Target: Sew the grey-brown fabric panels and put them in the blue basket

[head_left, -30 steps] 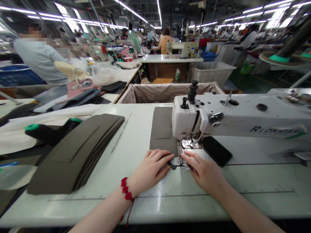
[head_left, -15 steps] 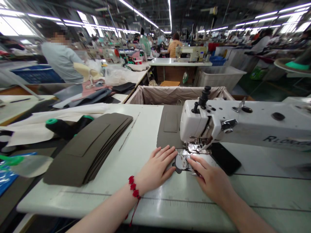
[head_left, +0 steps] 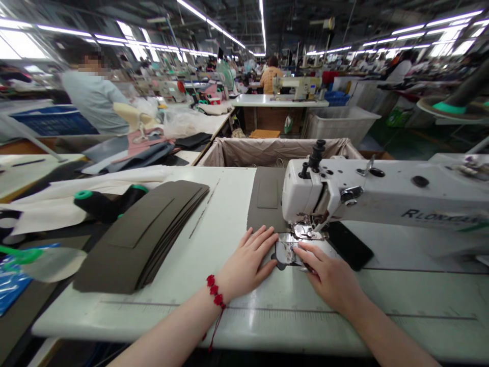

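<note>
My left hand (head_left: 250, 262) lies flat with fingers stretched, its fingertips at the near edge of a dark grey-brown panel (head_left: 265, 196) with a rectangular patch. Part of that panel is hidden behind the sewing machine's white head (head_left: 301, 188). With index and middle fingers extended, my right hand (head_left: 328, 278) touches the metal needle plate (head_left: 284, 252) just below the presser foot. Its lower fingers are mostly hidden, and a small shiny sliver beneath them is unclear. To the left rests a fanned stack of similar panels (head_left: 126, 244).
Right of the needle area lies a black phone (head_left: 349, 244). Black thread cones (head_left: 95, 204) and white cloth sit left of the stack. Behind the pale table (head_left: 214, 321) is a cloth-lined bin (head_left: 275, 150). A person in light blue (head_left: 91, 97) is at the left.
The view has shifted slightly, so the machine appears a little further left. Both hands keep nearly the same place by the needle plate, and the panel has not visibly moved.
</note>
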Available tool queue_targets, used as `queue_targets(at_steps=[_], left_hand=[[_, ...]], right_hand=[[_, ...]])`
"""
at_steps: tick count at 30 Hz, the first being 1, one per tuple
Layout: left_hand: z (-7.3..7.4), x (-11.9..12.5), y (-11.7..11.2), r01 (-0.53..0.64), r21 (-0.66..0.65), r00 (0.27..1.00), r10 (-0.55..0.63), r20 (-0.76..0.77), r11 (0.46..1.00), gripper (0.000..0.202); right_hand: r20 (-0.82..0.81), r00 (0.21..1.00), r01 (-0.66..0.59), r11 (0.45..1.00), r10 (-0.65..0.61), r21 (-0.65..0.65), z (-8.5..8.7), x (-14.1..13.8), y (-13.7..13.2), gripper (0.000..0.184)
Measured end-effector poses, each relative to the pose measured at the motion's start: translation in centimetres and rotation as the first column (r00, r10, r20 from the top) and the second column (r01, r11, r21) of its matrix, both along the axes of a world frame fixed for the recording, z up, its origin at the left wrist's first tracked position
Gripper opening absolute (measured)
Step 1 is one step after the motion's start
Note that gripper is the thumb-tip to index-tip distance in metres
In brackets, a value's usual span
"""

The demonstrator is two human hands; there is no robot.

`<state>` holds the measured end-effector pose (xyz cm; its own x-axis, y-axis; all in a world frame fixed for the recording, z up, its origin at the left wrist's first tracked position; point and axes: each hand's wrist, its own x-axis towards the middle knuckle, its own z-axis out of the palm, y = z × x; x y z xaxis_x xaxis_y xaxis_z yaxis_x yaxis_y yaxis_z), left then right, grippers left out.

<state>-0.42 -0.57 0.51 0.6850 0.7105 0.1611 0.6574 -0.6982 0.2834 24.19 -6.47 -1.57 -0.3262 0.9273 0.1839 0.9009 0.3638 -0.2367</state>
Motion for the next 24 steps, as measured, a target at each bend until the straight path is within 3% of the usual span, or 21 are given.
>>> queue_targets(at_steps=[7,12,15,18,21,24], left_hand=[[-0.7,-0.1,0.1,0.017,0.045,1.000,-0.018,0.011,0.999,0.060],[-1.3,0.1,0.1,0.027,0.156,0.999,-0.020,-0.046,0.987,0.061],[-1.0,0.4,-0.1,0.003,0.198,0.998,0.011,-0.070,0.980,0.061],[0.1,0.2,-0.3,-0.107,0.206,0.991,0.122,-0.063,0.973,0.061],[1.1,-1.5,-0.8,-0.266,0.225,0.956,0.286,-0.062,0.937,0.059],[0.9,-4.7,-2.8,-0.341,0.248,0.926,0.369,-0.076,0.907,0.052]], right_hand=[[-0.001,1.000,0.016,1.000,-0.016,0.017,0.2,-0.4,-0.1,0.054],[0.001,0.999,0.040,0.999,-0.040,0.029,0.5,-0.7,-0.3,0.050],[0.025,0.998,0.049,0.999,-0.049,0.013,1.2,-0.8,-0.2,0.046],[0.035,0.998,0.048,0.999,-0.047,-0.013,2.5,-0.9,-0.7,0.045],[0.040,0.999,0.012,1.000,-0.011,-0.025,3.6,-1.4,-3.7,0.050],[0.100,0.990,-0.097,0.995,0.098,-0.013,2.5,-2.1,-9.4,0.070]])
